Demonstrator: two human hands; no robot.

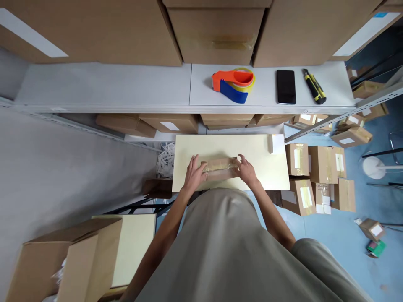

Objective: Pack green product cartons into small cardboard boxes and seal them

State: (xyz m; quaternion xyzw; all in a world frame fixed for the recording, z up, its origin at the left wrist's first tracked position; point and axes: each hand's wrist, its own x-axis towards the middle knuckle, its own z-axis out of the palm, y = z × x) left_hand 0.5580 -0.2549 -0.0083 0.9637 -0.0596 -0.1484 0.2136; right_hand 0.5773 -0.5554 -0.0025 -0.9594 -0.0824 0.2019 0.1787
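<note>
A small, flat cardboard box (220, 173) lies on the pale yellow tabletop (252, 179). Clear tape runs along its upper side. My left hand (194, 174) grips the left end, with the thumb on top and the fingers along the edge. At the opposite end, my right hand (246, 170) holds the box between bent fingers and thumb. The undersides of both hands' grips are hidden. A small white box (277, 144) stands at the table's far right corner.
On the shelf (126, 86) ahead are an orange and blue tape dispenser (233, 84), a black phone (286, 87) and a yellow-black utility knife (314, 86). Several taped cartons (323, 161) stand right. An open carton (91, 260) sits lower left; shredded paper (166, 161) lies left of the table.
</note>
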